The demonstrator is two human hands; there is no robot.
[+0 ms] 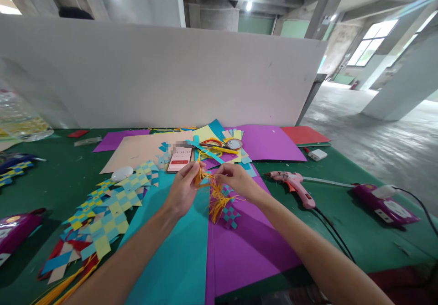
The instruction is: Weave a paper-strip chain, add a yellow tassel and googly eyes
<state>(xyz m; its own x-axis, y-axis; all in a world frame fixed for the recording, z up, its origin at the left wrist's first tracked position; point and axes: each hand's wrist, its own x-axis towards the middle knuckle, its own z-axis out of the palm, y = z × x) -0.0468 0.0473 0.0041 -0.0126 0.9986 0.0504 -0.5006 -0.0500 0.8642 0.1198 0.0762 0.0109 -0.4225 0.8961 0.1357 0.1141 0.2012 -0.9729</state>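
Observation:
My left hand (185,187) is closed, with its fingertips pinched on an orange-yellow tassel (219,204). To its right, my right hand (238,181) is closed too, thumb and forefinger pinching strands of the same tassel. The tassel's loose threads hang below and between the hands. Under them lies a small woven piece (231,217) in purple and blue checks, on the purple sheet (253,255). A teal sheet (171,255) lies beneath my left hand. Just behind the hands is a phone (179,159) with a lit screen.
Woven paper pieces (109,209) are piled at left beside a white mouse-shaped object (122,173). Scissors (219,147) lie behind the hands. A pink glue gun (294,184) with a black cord and a purple power strip (383,204) are at right. A white panel (164,77) stands behind.

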